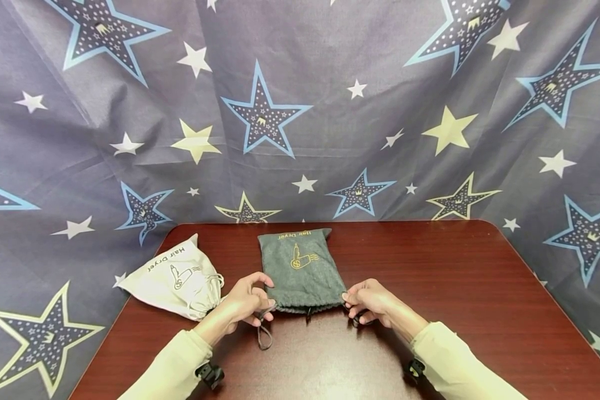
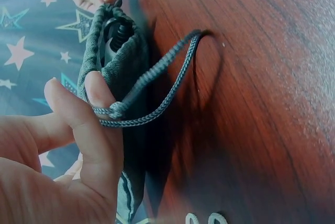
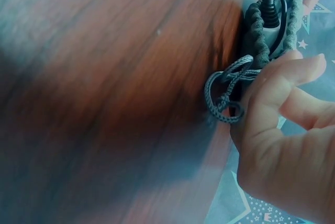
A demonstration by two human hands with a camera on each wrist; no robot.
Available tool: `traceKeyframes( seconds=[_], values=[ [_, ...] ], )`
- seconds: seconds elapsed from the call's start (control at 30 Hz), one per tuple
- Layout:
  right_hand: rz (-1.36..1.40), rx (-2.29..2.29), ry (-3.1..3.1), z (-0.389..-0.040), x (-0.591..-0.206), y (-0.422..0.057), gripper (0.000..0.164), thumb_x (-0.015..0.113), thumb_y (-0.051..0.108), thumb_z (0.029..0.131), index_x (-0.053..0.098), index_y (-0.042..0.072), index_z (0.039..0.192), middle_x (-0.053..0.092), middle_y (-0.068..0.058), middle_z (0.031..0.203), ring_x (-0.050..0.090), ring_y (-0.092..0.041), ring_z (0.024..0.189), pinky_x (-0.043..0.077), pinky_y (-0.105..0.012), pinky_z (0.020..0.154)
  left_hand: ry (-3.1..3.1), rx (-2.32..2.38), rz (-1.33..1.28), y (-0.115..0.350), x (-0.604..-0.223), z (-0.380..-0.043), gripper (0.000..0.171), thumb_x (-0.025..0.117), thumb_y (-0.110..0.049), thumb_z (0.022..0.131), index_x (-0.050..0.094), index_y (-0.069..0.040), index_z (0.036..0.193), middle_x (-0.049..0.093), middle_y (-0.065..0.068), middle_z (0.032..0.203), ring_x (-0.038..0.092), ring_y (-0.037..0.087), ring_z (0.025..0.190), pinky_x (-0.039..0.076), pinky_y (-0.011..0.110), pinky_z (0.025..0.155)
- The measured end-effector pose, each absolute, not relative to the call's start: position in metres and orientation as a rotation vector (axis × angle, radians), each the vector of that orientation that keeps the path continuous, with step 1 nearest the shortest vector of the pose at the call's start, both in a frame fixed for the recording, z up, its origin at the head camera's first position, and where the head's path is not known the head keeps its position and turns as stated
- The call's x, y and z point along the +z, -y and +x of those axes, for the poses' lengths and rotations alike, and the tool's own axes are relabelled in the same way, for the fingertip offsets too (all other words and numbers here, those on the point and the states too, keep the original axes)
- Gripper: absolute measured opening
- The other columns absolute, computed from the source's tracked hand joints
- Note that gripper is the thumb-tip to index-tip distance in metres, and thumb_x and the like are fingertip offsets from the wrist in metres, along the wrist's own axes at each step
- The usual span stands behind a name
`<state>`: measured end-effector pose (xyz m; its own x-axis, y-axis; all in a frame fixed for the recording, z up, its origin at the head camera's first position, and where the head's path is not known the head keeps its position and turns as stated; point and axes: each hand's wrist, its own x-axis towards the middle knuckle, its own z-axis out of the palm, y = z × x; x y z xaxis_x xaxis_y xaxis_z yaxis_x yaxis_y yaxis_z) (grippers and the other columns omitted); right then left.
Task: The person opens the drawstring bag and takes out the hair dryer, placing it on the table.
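Note:
A dark grey-green drawstring bag (image 1: 300,272), printed "Hair Dryer" in yellow, lies flat on the table with its gathered mouth toward me. My left hand (image 1: 250,300) pinches the drawstring (image 2: 157,114) at the mouth's left corner, and a loop of it hangs from the fingers. At the right corner my right hand (image 1: 372,303) pinches the other drawstring end (image 3: 225,93), whose knotted loop dangles beside the fingers. Through the partly gathered mouth, both wrist views show a black ribbed cord end (image 3: 270,14) on a grey body; the rest of that object is hidden inside.
A cream drawstring bag (image 1: 177,278), also printed "Hair Dryer", lies at the left of the reddish-brown table (image 1: 430,266), close to my left wrist. Behind the table's far edge hangs a grey star-patterned cloth (image 1: 300,111).

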<state>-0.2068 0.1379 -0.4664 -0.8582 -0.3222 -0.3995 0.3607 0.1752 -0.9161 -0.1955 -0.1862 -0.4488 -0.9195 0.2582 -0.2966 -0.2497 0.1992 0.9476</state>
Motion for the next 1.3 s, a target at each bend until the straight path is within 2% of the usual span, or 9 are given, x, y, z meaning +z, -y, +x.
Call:
traceKeyframes(
  seconds=[0.3,0.47,0.53,0.63,0.77,0.87,0.97,1.17,1.3],
  values=[
    [0.042,-1.735,-1.94,-0.206,-0.466,-0.138,0.008,0.066,0.006,0.101,0.062,0.001,0.096,0.063,-0.004,0.079,0.064,-0.01,0.06,0.047,-0.019,0.046,-2.102,1.757,-0.007,0.185,-0.447,-0.192,0.036,0.066,0.009,0.094,0.051,-0.001,0.124,0.063,0.008,0.077,0.07,0.018,0.062,0.047,0.022,0.045],
    [0.065,-1.739,-1.937,-0.204,-0.468,-0.135,0.01,0.068,0.008,0.1,0.063,0.0,0.098,0.065,-0.008,0.083,0.064,-0.011,0.058,0.048,-0.02,0.046,-2.156,1.749,-0.001,0.179,-0.445,-0.187,0.026,0.063,0.006,0.097,0.056,-0.002,0.122,0.058,0.009,0.079,0.072,0.023,0.064,0.048,0.025,0.044],
    [0.069,-1.741,-1.937,-0.202,-0.468,-0.133,0.014,0.07,0.01,0.099,0.061,0.0,0.101,0.064,-0.009,0.084,0.062,-0.012,0.057,0.048,-0.02,0.046,-2.192,1.734,0.013,0.175,-0.445,-0.184,0.022,0.063,0.002,0.099,0.06,-0.002,0.121,0.058,0.011,0.081,0.073,0.024,0.066,0.048,0.026,0.043],
    [0.057,-1.724,-1.954,-0.199,-0.468,-0.13,0.03,0.077,0.012,0.094,0.055,0.0,0.109,0.063,-0.009,0.081,0.057,-0.012,0.055,0.047,-0.021,0.044,-2.22,1.724,0.046,0.171,-0.446,-0.182,0.022,0.067,-0.001,0.099,0.061,-0.001,0.121,0.061,0.012,0.086,0.074,0.025,0.067,0.048,0.026,0.042],
    [0.036,-1.691,-2.034,-0.196,-0.467,-0.122,0.046,0.085,0.01,0.086,0.049,0.0,0.112,0.057,-0.005,0.069,0.045,-0.011,0.051,0.043,-0.022,0.042,-2.272,1.708,0.085,0.164,-0.45,-0.18,0.036,0.081,0.0,0.089,0.061,-0.002,0.119,0.062,0.013,0.089,0.072,0.026,0.065,0.048,0.028,0.042],
    [0.057,-1.672,-2.11,-0.195,-0.467,-0.115,0.046,0.089,0.007,0.082,0.051,0.0,0.107,0.048,-0.002,0.062,0.035,-0.01,0.048,0.034,-0.022,0.042,-2.38,1.642,0.101,0.158,-0.454,-0.18,0.043,0.089,-0.003,0.081,0.061,-0.005,0.113,0.059,0.011,0.085,0.069,0.026,0.06,0.049,0.03,0.041],
    [0.084,-1.643,-2.193,-0.195,-0.468,-0.108,0.045,0.092,0.007,0.079,0.053,0.002,0.101,0.045,0.0,0.058,0.031,-0.009,0.046,0.028,-0.023,0.043,-2.498,1.563,0.102,0.15,-0.458,-0.181,0.046,0.093,-0.009,0.078,0.058,-0.008,0.106,0.057,0.009,0.077,0.067,0.028,0.054,0.05,0.032,0.04],
    [0.094,-1.568,-2.306,-0.194,-0.472,-0.101,0.042,0.092,0.014,0.081,0.052,0.006,0.089,0.043,0.002,0.055,0.031,-0.008,0.045,0.028,-0.022,0.04,-2.611,1.487,0.089,0.143,-0.462,-0.179,0.042,0.089,-0.011,0.082,0.052,-0.01,0.101,0.058,0.007,0.06,0.065,0.028,0.048,0.048,0.032,0.039],
    [0.084,-1.581,-2.304,-0.195,-0.473,-0.103,0.042,0.087,0.014,0.086,0.047,0.01,0.078,0.045,0.001,0.056,0.031,-0.008,0.045,0.027,-0.022,0.041,-2.647,1.452,0.085,0.143,-0.465,-0.18,0.035,0.083,-0.008,0.086,0.051,-0.011,0.1,0.057,0.005,0.059,0.064,0.026,0.047,0.048,0.032,0.038]
  ],
)
